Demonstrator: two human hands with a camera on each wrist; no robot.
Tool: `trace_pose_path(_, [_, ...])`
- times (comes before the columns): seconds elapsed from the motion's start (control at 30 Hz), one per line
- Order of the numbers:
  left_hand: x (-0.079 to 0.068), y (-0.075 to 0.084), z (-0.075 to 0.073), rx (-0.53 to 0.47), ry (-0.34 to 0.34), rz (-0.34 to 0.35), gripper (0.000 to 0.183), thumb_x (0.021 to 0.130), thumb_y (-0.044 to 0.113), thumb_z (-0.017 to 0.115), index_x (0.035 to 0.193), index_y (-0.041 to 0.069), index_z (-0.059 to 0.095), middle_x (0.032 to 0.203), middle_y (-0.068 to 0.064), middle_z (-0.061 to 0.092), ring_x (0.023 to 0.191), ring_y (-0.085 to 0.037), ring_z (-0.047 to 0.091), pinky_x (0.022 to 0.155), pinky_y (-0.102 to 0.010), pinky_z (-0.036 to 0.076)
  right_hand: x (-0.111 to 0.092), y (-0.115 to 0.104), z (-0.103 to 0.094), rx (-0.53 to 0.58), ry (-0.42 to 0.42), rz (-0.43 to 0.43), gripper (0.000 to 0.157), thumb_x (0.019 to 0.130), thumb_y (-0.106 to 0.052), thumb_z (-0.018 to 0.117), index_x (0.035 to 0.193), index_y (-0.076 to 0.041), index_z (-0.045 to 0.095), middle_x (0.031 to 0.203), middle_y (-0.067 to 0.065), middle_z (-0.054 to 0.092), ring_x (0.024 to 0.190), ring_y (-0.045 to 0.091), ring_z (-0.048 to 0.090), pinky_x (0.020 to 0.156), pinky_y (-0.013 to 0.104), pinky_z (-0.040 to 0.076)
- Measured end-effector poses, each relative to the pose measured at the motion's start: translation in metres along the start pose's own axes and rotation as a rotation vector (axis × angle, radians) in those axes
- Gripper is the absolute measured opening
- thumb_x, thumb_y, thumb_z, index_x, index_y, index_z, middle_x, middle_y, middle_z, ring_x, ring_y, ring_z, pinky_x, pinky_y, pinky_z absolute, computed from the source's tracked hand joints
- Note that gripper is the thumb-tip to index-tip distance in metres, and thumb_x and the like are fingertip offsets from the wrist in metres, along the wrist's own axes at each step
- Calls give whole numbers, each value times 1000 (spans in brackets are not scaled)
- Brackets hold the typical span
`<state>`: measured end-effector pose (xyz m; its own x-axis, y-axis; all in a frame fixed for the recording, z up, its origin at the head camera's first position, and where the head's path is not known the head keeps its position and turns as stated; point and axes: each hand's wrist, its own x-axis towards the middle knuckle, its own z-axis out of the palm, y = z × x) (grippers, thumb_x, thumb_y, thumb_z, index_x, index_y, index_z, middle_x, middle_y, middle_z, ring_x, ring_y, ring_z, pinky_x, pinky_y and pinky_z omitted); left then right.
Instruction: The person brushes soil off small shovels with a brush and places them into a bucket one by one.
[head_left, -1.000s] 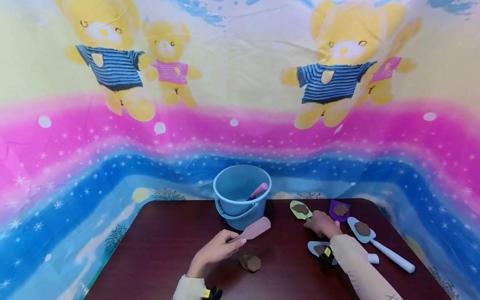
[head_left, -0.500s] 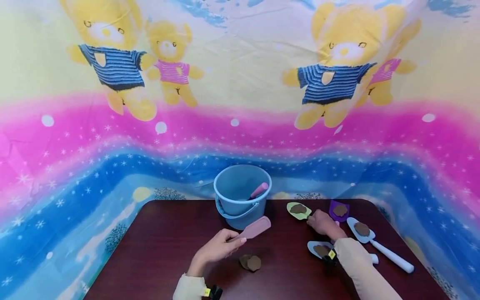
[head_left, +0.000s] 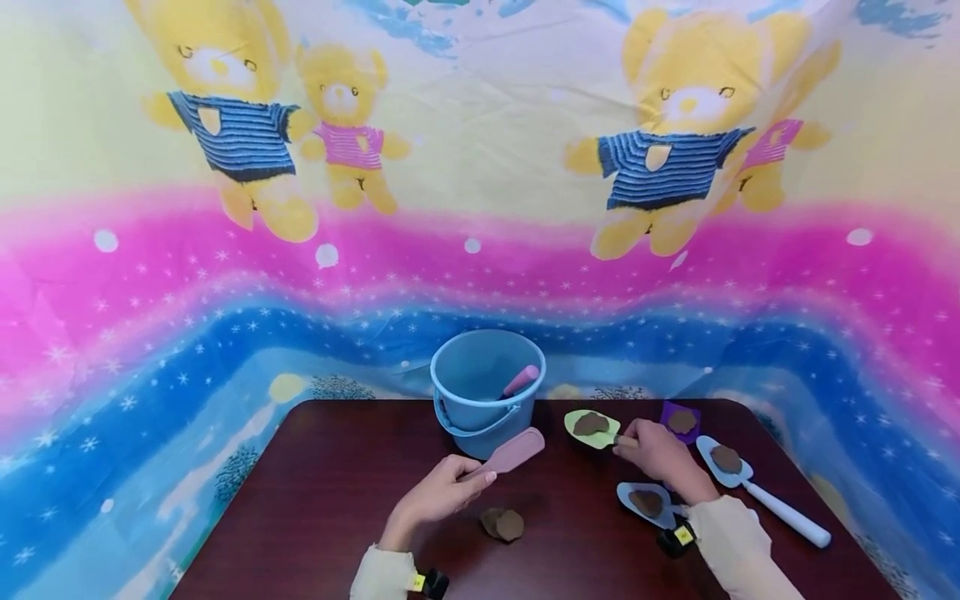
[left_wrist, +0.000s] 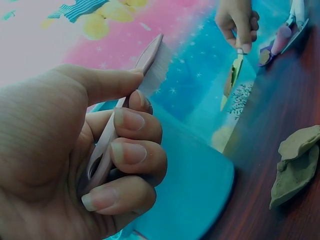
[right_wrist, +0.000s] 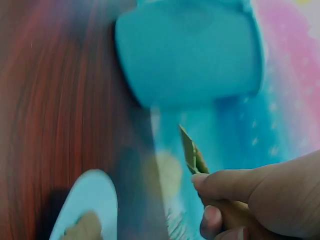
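My left hand (head_left: 442,496) grips a pink brush (head_left: 515,451), its fingers curled round the handle. White bristles show on the brush (left_wrist: 156,70) in the left wrist view. To the right, my right hand (head_left: 663,454) pinches the handle of a small light-green trowel (head_left: 609,433), with a lump of brown clay (head_left: 591,423) on its blade. The trowel's blade points left toward the blue bucket (head_left: 480,429), and the left wrist view has it above the table. Two overlapping brown clay pieces (head_left: 504,525) lie on the table below the brush.
A pink handle (head_left: 520,381) sticks up inside the bucket. Right of it lie a purple shovel (head_left: 667,412), a white-handled trowel (head_left: 787,508) and a light-blue trowel (head_left: 662,517), each bearing brown clay. Behind the dark table (head_left: 337,483) hangs a bear-print cloth (head_left: 480,167).
My right hand has brought the green trowel and its clay slightly left, and more of its handle shows. The left hand and brush have stayed nearly still.
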<state>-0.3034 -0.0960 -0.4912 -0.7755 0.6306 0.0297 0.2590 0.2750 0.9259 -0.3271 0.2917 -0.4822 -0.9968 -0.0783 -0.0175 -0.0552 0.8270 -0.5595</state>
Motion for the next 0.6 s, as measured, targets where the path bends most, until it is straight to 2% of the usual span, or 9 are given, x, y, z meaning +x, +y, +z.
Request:
trace_pose_path(0.1, [0,0,3,10,17,4,46,105,36,57,77,0,54,55,5,36,46,-8,33,48,-24,33,-14,-15,-1,-30,0,-37,23,95,-25,72,87,-9,57,72,1,54,60,17,51,59,36,40])
trace_pose_path(0.3, [4,2,8,2,14,3,38,104,34,58,79,5,59,56,5,39,47,-7,35,48,-23,33,-36,-42,-5,-98,11,-106,22,91,-29,76,90,-12,62,74,-5,61,69,11,56,71,41,40])
trace_pose_path(0.43, [7,4,11,11,9,12,41,104,32,58,79,0,59,56,3,40,47,-6,35,49,-23,34,-45,-60,-6,-103,-8,-154,23,87,-30,80,90,-14,64,74,-7,61,72,10,57,68,38,44])
trace_pose_path(0.6, [14,12,14,66,20,44,42,104,35,58,78,2,60,56,3,41,50,-6,38,53,-22,36,-53,-81,-7,-88,-15,-175,23,84,-31,83,90,-18,66,74,-8,60,70,10,56,64,35,44])
